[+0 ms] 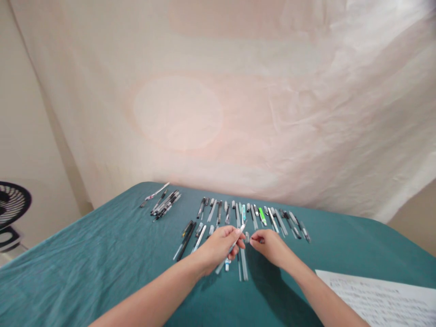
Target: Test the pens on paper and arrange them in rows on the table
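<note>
My left hand (220, 245) is closed around a slim pen (242, 228), which slants up and to the right with its upper end showing past the thumb. Close beside it, my right hand (270, 245) has its fingers curled into a pinch; whatever they may hold is too small to tell. A clear pen cap (247, 236) lies on the cloth between the two hands. Under and below my left hand lie long clear pen barrels (243, 265) and a small white and blue piece (227, 265).
Several pens and caps lie in a row at the back, among them a green one (262, 216). A pen pile (166, 204) is at the back left, black pens (186, 240) nearer. Written paper (384, 295) covers the right front of the green tablecloth (119, 272). A fan (12, 206) stands left.
</note>
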`<state>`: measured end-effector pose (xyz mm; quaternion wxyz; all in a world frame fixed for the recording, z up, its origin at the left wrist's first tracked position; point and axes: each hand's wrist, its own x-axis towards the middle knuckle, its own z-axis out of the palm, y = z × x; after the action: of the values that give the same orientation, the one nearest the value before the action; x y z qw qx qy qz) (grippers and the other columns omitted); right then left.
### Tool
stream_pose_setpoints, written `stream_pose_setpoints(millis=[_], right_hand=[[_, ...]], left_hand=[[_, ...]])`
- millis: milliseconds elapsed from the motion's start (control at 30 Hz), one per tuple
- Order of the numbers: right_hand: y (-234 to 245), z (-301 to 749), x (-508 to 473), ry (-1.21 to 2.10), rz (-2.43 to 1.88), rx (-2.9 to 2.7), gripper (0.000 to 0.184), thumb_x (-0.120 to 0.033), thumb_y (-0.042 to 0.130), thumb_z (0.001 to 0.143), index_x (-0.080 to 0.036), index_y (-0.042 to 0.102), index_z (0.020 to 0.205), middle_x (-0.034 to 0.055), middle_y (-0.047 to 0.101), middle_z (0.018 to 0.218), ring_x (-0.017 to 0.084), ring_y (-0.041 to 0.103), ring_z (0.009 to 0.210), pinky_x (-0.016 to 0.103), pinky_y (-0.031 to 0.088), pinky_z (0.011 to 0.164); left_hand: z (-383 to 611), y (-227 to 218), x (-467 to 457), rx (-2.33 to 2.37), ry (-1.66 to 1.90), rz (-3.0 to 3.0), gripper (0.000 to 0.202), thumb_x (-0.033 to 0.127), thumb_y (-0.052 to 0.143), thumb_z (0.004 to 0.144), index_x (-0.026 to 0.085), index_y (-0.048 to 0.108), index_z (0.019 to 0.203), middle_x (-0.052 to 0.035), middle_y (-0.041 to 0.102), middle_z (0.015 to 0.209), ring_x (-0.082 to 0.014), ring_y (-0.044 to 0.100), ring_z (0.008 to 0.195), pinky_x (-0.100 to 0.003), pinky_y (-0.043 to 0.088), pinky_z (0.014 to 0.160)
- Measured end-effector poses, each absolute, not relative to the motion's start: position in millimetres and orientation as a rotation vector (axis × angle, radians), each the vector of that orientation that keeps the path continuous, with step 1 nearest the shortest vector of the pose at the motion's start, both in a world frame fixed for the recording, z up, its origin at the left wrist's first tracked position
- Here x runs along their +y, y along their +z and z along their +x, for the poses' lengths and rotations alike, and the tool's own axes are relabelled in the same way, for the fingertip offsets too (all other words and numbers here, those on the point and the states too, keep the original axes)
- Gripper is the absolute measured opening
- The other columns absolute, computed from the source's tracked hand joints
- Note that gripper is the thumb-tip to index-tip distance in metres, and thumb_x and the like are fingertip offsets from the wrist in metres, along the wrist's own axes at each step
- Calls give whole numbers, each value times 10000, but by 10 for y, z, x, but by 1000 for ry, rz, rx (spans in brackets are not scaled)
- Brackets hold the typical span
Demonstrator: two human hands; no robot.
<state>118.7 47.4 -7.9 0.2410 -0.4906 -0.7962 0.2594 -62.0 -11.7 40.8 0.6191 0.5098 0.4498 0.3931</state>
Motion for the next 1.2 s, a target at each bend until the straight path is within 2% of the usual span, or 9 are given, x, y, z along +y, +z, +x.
stream_pose_setpoints(millis=[233, 400, 667, 767, 833, 1000, 1067, 1200], right_hand=[[-30, 1115, 317, 526, -1521, -2347, 205, -341, 512, 718, -177, 588, 623, 30, 602, 579, 123, 500, 520, 219, 233, 469], [13, 1059, 266, 415, -1580, -2386, 203, -354, 497, 733, -190, 568, 635, 37, 612, 627, 137, 527, 563, 224, 237, 488], [-16, 1068, 285, 438, -1607, -2333, 230, -370, 490, 744, -190, 571, 626, 37, 600, 613, 141, 524, 566, 229, 249, 495], [36, 1080, 304, 523, -1512, -2248, 260, -384, 503, 739, -178, 562, 593, 27, 570, 566, 130, 490, 530, 233, 259, 490], [115, 1068, 304, 694, -1396, -2118, 302, -413, 483, 754, -171, 552, 588, 12, 534, 525, 122, 467, 499, 233, 281, 481], [309, 974, 223, 1310, -1056, -1628, 344, -481, 471, 762, -164, 596, 810, -8, 521, 555, 107, 443, 477, 221, 343, 441], [328, 942, 190, 1365, -1011, -1527, 332, -463, 524, 738, -155, 603, 834, -14, 513, 542, 100, 432, 479, 215, 350, 442], [316, 947, 198, 1357, -999, -1449, 291, -422, 577, 717, -137, 606, 768, -21, 505, 516, 76, 410, 450, 202, 336, 434]], left_hand=[[-623, 408, -115, 1033, 914, 1174, 318, 441, 446, 740, 134, 499, 800, 20, 508, 641, -39, 376, 443, -175, 276, 415], [-627, 389, -102, 1057, 904, 1180, 322, 448, 448, 739, 138, 501, 806, 19, 517, 643, -40, 380, 442, -177, 281, 417], [-618, 405, -115, 1041, 925, 1163, 311, 437, 442, 746, 135, 494, 798, 22, 509, 634, -42, 375, 438, -181, 272, 415], [-617, 389, -115, 1033, 958, 1157, 303, 421, 436, 756, 127, 491, 807, 15, 514, 647, -45, 393, 457, -185, 290, 439], [-614, 372, -114, 1021, 965, 1140, 307, 423, 442, 755, 124, 490, 807, 12, 518, 653, -47, 408, 472, -188, 300, 458], [-601, 332, -124, 993, 947, 1127, 357, 483, 460, 735, 133, 495, 794, 10, 524, 655, -51, 424, 483, -196, 310, 484], [-593, 334, -135, 987, 936, 1144, 372, 502, 453, 734, 135, 497, 777, 6, 527, 662, -50, 422, 484, -196, 308, 484], [-579, 367, -152, 997, 899, 1177, 345, 476, 458, 737, 134, 493, 772, 6, 524, 658, -47, 415, 482, -189, 297, 470]])
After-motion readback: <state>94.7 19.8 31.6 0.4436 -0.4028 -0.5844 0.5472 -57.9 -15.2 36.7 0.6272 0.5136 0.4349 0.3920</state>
